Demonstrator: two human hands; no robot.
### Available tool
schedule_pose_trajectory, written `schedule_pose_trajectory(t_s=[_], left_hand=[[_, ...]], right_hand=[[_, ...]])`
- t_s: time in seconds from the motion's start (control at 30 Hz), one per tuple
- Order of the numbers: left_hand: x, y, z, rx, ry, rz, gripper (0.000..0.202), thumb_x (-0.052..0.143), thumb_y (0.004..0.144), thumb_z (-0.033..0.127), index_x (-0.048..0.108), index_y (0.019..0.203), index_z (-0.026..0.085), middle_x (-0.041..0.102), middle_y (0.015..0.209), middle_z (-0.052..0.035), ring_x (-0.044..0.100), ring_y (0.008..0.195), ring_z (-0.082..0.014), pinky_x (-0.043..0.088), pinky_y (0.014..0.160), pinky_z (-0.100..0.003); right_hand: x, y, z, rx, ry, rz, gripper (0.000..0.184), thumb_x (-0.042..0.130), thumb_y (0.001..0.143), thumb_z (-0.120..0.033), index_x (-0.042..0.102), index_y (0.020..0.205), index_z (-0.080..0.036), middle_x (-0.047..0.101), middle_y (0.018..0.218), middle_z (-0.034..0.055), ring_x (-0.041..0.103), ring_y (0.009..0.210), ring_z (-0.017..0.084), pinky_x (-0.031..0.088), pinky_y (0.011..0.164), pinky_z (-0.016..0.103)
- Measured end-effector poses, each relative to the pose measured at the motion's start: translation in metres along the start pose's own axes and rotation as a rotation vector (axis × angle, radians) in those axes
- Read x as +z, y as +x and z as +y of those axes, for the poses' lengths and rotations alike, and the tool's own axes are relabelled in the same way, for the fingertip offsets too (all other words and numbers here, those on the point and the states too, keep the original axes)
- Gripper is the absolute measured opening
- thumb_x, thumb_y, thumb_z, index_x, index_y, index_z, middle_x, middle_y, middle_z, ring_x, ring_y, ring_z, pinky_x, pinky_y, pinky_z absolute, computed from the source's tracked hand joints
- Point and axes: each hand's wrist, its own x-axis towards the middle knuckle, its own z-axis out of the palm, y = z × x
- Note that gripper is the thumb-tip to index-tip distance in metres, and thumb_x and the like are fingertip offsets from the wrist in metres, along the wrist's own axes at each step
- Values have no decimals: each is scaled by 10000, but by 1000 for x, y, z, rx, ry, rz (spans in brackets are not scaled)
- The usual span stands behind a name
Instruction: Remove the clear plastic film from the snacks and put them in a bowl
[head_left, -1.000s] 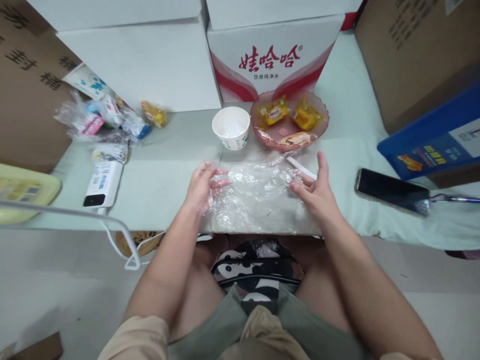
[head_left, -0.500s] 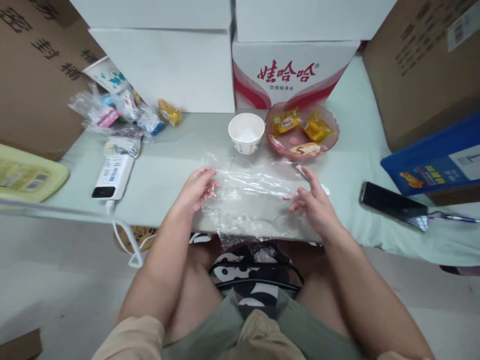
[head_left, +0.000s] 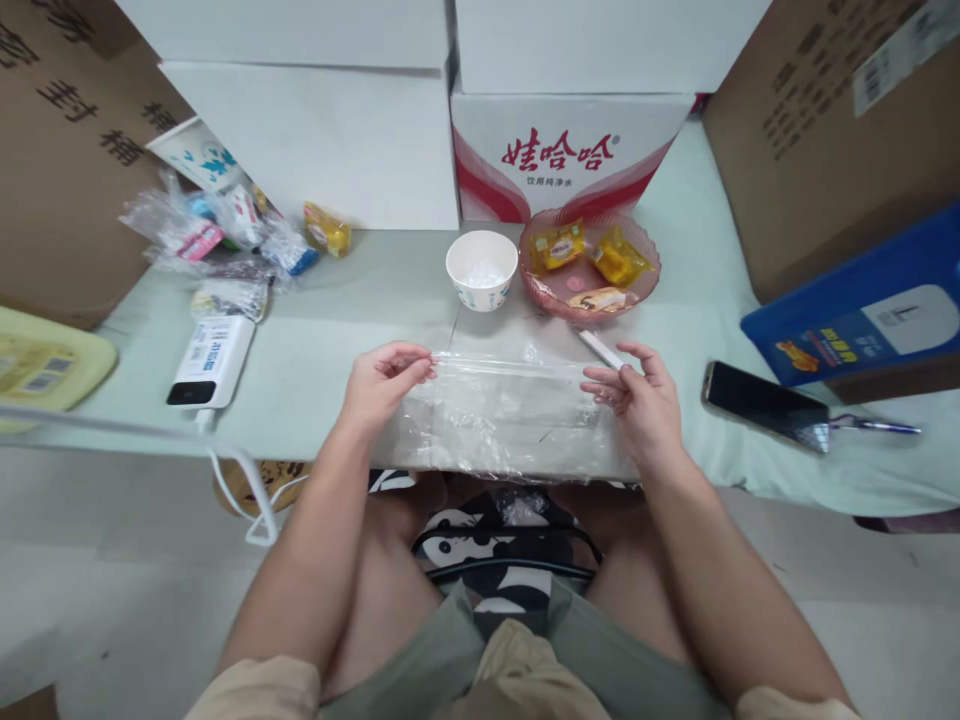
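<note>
A clear plastic bag lies stretched flat at the table's front edge, right in front of me. My left hand pinches the bag's upper left corner between thumb and fingers. My right hand pinches the upper right corner, pulling the top edge taut between both hands. A thin white strip rests just beyond my right fingers. Behind the bag stand a white paper cup and a pink glass bowl holding yellow wrapped snacks.
A phone and a pen lie to the right, near a blue box. A white power bank with a cable and a heap of small packets sit at left. Cardboard and white boxes wall the back. A patterned bag rests on my lap.
Both hands went from lying spread on the crumpled bag to pinching its upper corners. The bag is now pulled straight and flatter.
</note>
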Motion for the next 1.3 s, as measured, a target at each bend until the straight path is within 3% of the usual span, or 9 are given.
schedule_pose_trajectory(t_s=[0.1,0.2,0.3,0.43,0.73,0.97,1.1,1.2,1.3], left_hand=[[-2,-1,-2,25,84,-59,380,842,643,361,724,942,158,747,825,-53,703,753,-168,566,723,-293],[-1,-1,-7,21,144,-45,409,825,663,354,722,1011,165,723,790,-26,680,673,-144,531,626,-259],[1,-1,-8,-4,129,3,439,813,667,368,697,1036,161,700,745,-13,659,587,-138,476,523,-239],[2,-1,-5,-22,70,34,465,818,651,361,670,1041,156,697,666,-5,625,540,-133,447,510,-237],[-5,3,-10,50,-124,58,476,854,604,318,702,1037,193,751,829,-42,682,735,-151,519,635,-250],[-13,4,-20,85,314,97,252,740,728,335,740,917,169,715,848,-48,666,787,-172,544,775,-310],[-11,2,-11,177,339,165,179,722,739,366,707,777,191,662,961,-66,640,881,-187,543,775,-307],[-8,0,-3,182,110,140,247,754,701,413,619,724,207,668,1042,-71,638,1071,-231,532,908,-353],[-5,-4,4,68,-177,25,379,769,688,507,522,752,226,701,937,-48,684,1022,-241,536,919,-396]], right_hand=[[-6,-1,0,-85,17,-54,397,665,830,-487,507,1150,-313,775,952,14,753,752,182,542,607,266],[-8,-5,3,-168,-77,-213,820,819,717,-462,376,1405,-402,695,1276,62,737,987,219,597,756,344],[-7,-11,6,-90,-299,-363,1121,868,689,-405,180,1574,-370,720,1152,91,727,851,228,605,689,379],[-11,-17,3,-20,-403,-329,992,784,792,-465,221,1589,-287,721,825,24,674,632,203,571,565,354],[-20,-12,1,-183,-145,-292,755,729,804,-561,385,1457,-404,731,1186,55,740,997,237,603,806,396],[-12,-13,4,-318,-579,-178,524,704,820,-355,561,1316,-268,721,828,9,671,734,192,548,718,374],[-10,-13,2,-313,-590,-62,159,645,840,-358,655,945,-240,640,769,6,593,668,170,506,672,352],[-10,-14,-2,-460,-621,15,124,635,839,-363,622,804,-244,632,997,71,632,949,245,516,870,444],[-9,-14,-5,-597,-558,-71,220,621,868,-449,550,802,-252,519,1410,86,442,1392,323,339,1147,562]])
